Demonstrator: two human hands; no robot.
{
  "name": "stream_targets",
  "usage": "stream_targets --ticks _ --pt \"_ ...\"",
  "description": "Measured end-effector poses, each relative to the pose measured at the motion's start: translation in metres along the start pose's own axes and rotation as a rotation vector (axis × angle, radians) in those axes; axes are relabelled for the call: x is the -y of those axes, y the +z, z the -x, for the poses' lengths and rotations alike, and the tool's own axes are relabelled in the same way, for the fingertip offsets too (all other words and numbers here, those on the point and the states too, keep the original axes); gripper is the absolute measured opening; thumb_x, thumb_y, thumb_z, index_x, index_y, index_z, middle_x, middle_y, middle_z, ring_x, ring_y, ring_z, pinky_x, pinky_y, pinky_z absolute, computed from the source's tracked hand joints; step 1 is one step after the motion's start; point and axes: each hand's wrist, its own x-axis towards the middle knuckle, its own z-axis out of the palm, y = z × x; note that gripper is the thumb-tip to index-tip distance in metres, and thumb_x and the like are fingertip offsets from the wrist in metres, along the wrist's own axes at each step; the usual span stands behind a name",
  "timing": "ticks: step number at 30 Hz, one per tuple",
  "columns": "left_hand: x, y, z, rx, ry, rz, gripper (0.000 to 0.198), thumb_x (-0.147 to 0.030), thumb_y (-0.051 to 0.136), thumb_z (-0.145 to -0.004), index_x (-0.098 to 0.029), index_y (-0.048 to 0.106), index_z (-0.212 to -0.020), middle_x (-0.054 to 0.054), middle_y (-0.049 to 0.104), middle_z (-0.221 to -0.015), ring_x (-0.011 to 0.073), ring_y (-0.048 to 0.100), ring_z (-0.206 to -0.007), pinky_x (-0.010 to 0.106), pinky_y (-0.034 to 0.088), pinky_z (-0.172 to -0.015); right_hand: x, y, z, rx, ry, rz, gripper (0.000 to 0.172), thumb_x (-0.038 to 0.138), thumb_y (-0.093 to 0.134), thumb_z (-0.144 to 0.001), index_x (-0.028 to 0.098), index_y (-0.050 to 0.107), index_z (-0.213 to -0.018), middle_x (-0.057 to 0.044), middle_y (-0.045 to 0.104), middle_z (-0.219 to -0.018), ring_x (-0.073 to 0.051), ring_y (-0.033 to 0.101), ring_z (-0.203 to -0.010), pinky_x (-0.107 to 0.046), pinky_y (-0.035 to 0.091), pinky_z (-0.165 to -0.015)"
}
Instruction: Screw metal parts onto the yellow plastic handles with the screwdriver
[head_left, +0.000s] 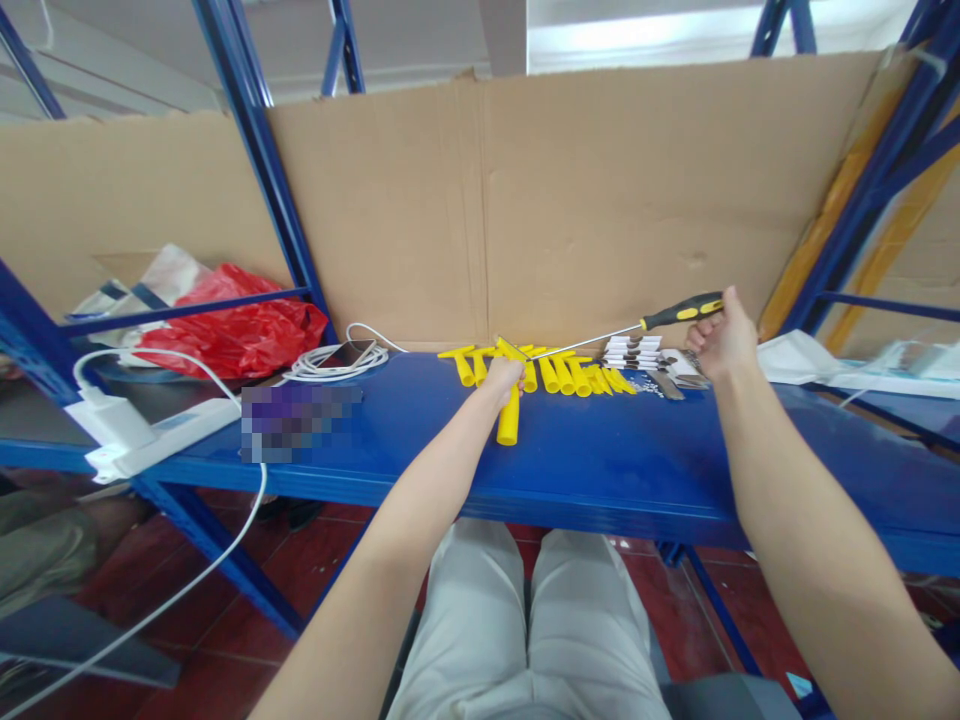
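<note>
My left hand [507, 379] is wrapped round a yellow plastic handle [508, 423], whose thick round end points down toward me. On the right, my right hand [724, 335] grips the end of a long screwdriver [679, 311] with a black and yellow grip. The screwdriver's shaft slants down to the left, its tip reaching the yellow handle by my left hand; exact contact is too small to tell. Several more yellow handles [577, 376] lie in a row behind. Small yellow pieces [611, 380] lie to their right.
Metal blades [666, 385] and a stack of white pieces [632, 352] lie right of the yellow parts. To the left are a coiled white cable [330, 362], a red plastic bag [244, 325] and a power strip [165, 440]. Cardboard [600, 200] stands behind the blue shelf [622, 460].
</note>
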Motion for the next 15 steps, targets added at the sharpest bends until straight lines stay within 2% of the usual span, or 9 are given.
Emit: stream_targets --ticks 2,7,11,15 --pt "0.001 0.0 -0.002 -0.004 0.004 0.01 0.031 0.0 0.057 -0.083 -0.021 0.043 -0.065 -0.007 0.04 -0.047 0.007 0.035 -0.04 0.025 0.033 -0.05 0.003 0.005 0.008 -0.049 0.021 0.029 0.049 0.051 0.045 -0.104 0.024 0.03 -0.067 0.006 0.031 -0.044 -0.009 0.026 -0.039 -0.021 0.021 -0.037" --pt "0.004 0.0 -0.007 -0.016 0.017 0.021 0.029 -0.003 0.06 -0.083 -0.021 0.044 -0.066 -0.008 0.04 -0.048 0.0067 0.035 -0.039 0.024 0.032 -0.048 0.008 0.018 0.026 -0.041 -0.008 0.047 0.038 0.037 0.047 -0.106 0.022 0.044 -0.071 0.005 0.045 -0.049 -0.008 0.035 -0.039 -0.019 0.025 -0.037" --pt "0.004 0.0 -0.009 -0.014 0.019 0.026 0.03 -0.004 0.061 -0.083 -0.021 0.043 -0.066 -0.008 0.041 -0.048 0.0064 0.035 -0.039 0.024 0.032 -0.048 0.008 0.021 0.028 -0.109 -0.071 0.084 0.036 0.024 0.041 -0.106 0.022 0.043 -0.071 0.006 0.043 -0.047 -0.009 0.033 -0.035 -0.02 0.02 -0.033" --pt "0.003 0.0 -0.007 0.0 0.017 0.015 0.031 -0.001 0.057 -0.083 -0.021 0.042 -0.065 -0.007 0.041 -0.049 0.0068 0.035 -0.039 0.026 0.034 -0.051 0.003 0.011 0.016 -0.094 -0.021 0.033 0.038 0.022 0.032 -0.104 0.023 0.039 -0.066 0.005 0.035 -0.043 -0.009 0.028 -0.033 -0.021 0.02 -0.031"
